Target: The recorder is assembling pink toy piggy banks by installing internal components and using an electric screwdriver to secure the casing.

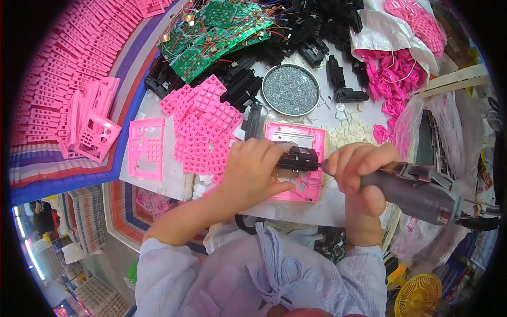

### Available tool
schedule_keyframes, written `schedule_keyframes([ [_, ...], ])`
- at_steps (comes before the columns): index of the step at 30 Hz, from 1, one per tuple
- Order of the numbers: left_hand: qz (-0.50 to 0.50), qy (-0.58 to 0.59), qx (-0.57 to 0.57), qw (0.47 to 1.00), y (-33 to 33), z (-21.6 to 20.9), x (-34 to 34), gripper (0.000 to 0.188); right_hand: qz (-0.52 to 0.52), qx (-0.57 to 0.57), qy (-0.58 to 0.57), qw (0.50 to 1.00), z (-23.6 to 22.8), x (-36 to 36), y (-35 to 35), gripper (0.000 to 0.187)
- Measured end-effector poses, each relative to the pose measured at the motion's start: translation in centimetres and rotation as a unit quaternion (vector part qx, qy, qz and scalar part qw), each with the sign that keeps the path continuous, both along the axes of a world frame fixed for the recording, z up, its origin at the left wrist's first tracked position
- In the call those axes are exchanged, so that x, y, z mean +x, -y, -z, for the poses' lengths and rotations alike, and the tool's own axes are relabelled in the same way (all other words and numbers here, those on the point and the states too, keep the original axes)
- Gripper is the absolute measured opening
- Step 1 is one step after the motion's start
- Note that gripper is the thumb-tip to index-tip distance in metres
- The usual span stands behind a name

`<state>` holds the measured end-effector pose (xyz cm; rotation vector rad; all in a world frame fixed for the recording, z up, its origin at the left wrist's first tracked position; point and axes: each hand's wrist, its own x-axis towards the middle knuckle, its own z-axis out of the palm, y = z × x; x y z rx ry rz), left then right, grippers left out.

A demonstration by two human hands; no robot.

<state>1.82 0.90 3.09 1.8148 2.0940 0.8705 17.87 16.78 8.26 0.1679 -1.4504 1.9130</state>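
Note:
In the middle of the worktable lies an open pink plastic casing [320, 138] with thin wires inside. My left hand [251, 168] reaches over its left side, fingers closed on a black plastic mechanism part [301, 158] above the casing. A grey electric screwdriver [414, 193] lies almost level in the grip of my right hand [362, 168]. Its nose points left at the right end of the black part; whether the tip touches a screw is too small to tell. Left of my left hand is a pile of pink keypads [208, 119].
A round dish of small screws [290, 90] stands behind the casing, beside small white plastic pieces [348, 132]. Green circuit boards with wires [216, 39] and black parts [303, 31] are heaped at the back. Pink panels [146, 148] lie left; bagged pink pieces [396, 71] sit right.

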Motion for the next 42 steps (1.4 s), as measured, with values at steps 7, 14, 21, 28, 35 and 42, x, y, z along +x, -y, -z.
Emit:
schedule_keyframes([
  [7,-0.003,-0.056,0.048,0.997,0.5,4.7,0.4,0.054,-0.029,0.034,0.001,0.999,2.4,-2.2,0.8,0.028],
  [14,0.001,-0.024,0.045,0.999,0.5,4.6,0.0,0.053,-0.028,0.037,-0.003,0.999,3.5,-3.1,1.1,0.024],
  [21,-0.004,-0.03,0.073,0.997,0.3,5.1,0.0,0.046,0.008,0.141,0.033,0.989,3.2,-4.0,1.5,0.02],
  [28,-0.001,-0.063,0.094,0.994,0.4,5.0,0.0,0.047,-0.078,0.198,0.111,0.971,2.7,-3.5,0.1,0.027],
  [35,0.027,-0.004,0.065,0.997,0.1,5.4,-1.0,0.051,0.023,0.335,0.345,0.877,3.7,-0.6,-2.3,0.087],
  [42,-0.075,0.132,0.146,0.978,0.2,6.2,-0.6,0.075,0.051,0.316,0.44,0.839,5.8,-0.6,-3.3,0.027],
])
